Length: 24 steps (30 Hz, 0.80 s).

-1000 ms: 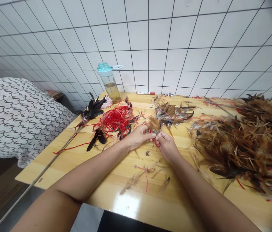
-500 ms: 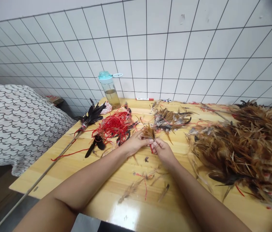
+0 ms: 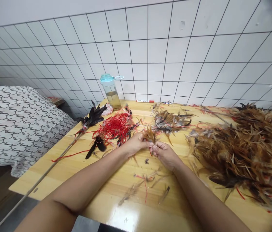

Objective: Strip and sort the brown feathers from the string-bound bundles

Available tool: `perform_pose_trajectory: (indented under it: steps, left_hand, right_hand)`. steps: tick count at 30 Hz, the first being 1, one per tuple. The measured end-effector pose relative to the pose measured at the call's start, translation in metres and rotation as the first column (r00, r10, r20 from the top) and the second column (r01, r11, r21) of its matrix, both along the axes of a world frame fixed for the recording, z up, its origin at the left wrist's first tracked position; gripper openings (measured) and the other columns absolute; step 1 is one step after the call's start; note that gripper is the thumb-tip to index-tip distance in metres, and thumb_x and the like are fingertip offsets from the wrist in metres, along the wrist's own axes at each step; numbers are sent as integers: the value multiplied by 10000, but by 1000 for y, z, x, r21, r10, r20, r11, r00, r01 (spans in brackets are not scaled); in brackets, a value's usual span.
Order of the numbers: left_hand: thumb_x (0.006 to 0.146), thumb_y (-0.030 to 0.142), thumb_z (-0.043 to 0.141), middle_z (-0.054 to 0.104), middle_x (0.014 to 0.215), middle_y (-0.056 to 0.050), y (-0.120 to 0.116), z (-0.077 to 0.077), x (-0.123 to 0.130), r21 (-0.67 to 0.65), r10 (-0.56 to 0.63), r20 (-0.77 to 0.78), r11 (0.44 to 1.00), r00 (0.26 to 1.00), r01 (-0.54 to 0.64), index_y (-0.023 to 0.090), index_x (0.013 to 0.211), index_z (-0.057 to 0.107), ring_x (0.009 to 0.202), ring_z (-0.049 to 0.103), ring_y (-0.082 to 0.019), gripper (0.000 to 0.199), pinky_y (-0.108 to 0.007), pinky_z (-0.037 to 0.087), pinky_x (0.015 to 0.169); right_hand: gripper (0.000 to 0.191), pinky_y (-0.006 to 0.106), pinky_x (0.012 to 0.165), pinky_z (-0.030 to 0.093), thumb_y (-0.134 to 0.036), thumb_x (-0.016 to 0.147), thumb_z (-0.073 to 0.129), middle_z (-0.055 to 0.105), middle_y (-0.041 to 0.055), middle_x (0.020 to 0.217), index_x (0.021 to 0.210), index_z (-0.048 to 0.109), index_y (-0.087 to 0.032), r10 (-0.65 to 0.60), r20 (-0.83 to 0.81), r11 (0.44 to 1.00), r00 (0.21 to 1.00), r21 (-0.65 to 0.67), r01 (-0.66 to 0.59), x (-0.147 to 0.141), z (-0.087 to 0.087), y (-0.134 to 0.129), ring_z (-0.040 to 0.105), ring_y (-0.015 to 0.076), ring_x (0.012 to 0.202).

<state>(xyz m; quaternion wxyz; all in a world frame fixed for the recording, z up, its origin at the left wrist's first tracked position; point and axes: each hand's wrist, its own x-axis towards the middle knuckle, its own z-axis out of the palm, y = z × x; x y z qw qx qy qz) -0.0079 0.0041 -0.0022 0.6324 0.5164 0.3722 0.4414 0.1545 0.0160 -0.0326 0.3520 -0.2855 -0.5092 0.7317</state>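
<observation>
A small bunch of brown feathers [image 3: 149,134] stands up between my two hands over the middle of the table. My left hand [image 3: 137,144] is closed round the base of the bunch. Fingertips of my right hand [image 3: 163,153] pinch at that same base, close against the left thumb. A bit of red string [image 3: 151,154] shows just under the fingers; the rest of it is hidden. Behind my hands lies a flat pile of grey-brown feathers [image 3: 171,120]. To the left is a tangled heap of red string [image 3: 116,125].
A large heap of brown feathers [image 3: 242,145] covers the right side. On the left, a long stick [image 3: 51,167] with black feathers [image 3: 93,115] at its tip overhangs the table [image 3: 97,193]. A water bottle [image 3: 113,95] and a marker [image 3: 145,101] stand and lie near the tiled wall.
The right fingers have closed in nearer to the left thumb at the feather base. Less of the red string shows now. The view has tilted slightly.
</observation>
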Motion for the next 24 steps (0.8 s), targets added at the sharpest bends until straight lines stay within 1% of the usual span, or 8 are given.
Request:
perform_pose_trajectory:
  steps: [5, 9, 11, 14, 17, 20, 23, 24]
  left_hand:
    - [641, 339, 798, 661, 656, -17, -3, 3, 4, 15, -12, 19, 1000, 1000, 12, 132, 841, 597, 600, 636, -157, 351, -300, 518, 667]
    - [616, 359, 816, 660, 645, -17, -4, 6, 7, 11, 5, 22, 1000, 1000, -6, 127, 804, 605, 602, 628, -145, 365, -282, 512, 686]
    - [623, 381, 809, 663, 649, -26, -3, 6, 6, 33, -13, 29, 999, 1000, 12, 125, 789, 613, 612, 631, -149, 363, -282, 509, 693]
    - [618, 410, 810, 676, 703, -41, -1, 3, 4, 66, -44, 47, 997, 998, 41, 125, 837, 630, 658, 640, -160, 403, -291, 502, 718]
    - [568, 386, 843, 668, 762, -34, 5, 1, -4, 87, 44, 22, 995, 999, -46, 124, 877, 645, 700, 617, -137, 451, -264, 474, 728]
    - [582, 352, 834, 616, 715, -3, 12, 2, -17, 97, 144, -53, 986, 988, -138, 113, 843, 658, 659, 553, -89, 395, -215, 429, 675]
    - [622, 301, 794, 599, 686, 1, 19, 6, -35, 108, 120, -194, 989, 974, -100, 106, 819, 665, 635, 527, -81, 306, -204, 409, 639]
    - [631, 279, 778, 601, 682, -1, 21, 8, -40, 133, 142, -259, 985, 955, -110, 108, 804, 665, 629, 523, -84, 268, -204, 405, 627]
  right_hand:
    - [409, 253, 551, 303, -564, 640, 755, 505, -30, 567, 612, 575, -198, -6, -17, 1000, 1000, 21, 6, 0, -6, 4, 374, 99, 545]
    - [406, 257, 549, 307, -563, 656, 742, 488, -23, 564, 593, 555, -208, -34, -2, 998, 999, 51, 34, 2, -6, 4, 363, 108, 549]
    - [398, 257, 543, 298, -571, 662, 733, 482, -23, 569, 619, 567, -212, -33, 9, 997, 999, 67, 32, 2, -5, 4, 355, 109, 546]
    - [373, 259, 535, 287, -565, 656, 742, 463, -28, 588, 695, 606, -220, -38, 19, 996, 999, 77, 36, 2, -1, 4, 340, 110, 548]
    - [351, 267, 536, 299, -539, 662, 750, 439, -29, 598, 690, 597, -225, -56, -7, 996, 998, 66, 56, 4, 3, 7, 339, 115, 557]
    - [353, 266, 535, 325, -503, 639, 779, 467, -20, 628, 655, 563, -224, -155, -44, 987, 987, 32, 156, 11, 3, 17, 364, 115, 575]
    - [389, 244, 524, 344, -423, 603, 822, 499, -13, 668, 603, 498, -208, -305, -104, 952, 947, -27, 303, 22, 0, 31, 394, 101, 596]
    - [386, 236, 521, 350, -385, 595, 832, 511, -12, 697, 606, 492, -203, -341, -127, 940, 931, -51, 338, 25, 0, 36, 399, 92, 597]
